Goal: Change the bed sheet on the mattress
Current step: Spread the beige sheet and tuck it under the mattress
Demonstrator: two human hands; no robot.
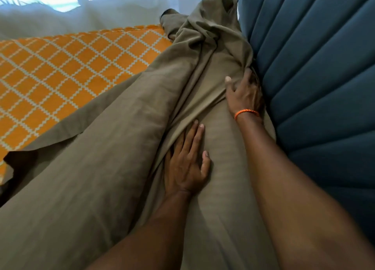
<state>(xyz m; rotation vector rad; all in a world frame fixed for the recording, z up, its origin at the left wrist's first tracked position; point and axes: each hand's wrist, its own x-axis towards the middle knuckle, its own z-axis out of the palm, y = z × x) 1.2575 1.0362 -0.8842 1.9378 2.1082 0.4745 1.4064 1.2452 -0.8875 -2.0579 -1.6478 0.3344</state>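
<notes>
An olive-brown bed sheet (113, 147) lies bunched and folded across the mattress (60, 70), whose orange cover with a white lattice pattern shows at the left. My left hand (186, 164) lies flat on the sheet with straight fingers, their tips slipped under a long fold. My right hand (243, 93), an orange thread band at the wrist, presses the sheet's edge down beside the blue headboard (316, 70); its fingers are partly hidden in the gap. The far end of the sheet is heaped up against the headboard.
The padded blue headboard with deep ribs fills the right side. White curtains (81, 5) hang behind the mattress, bright with daylight. A dark gap (12, 176) shows at the left, where the sheet's loose edge hangs over the mattress side.
</notes>
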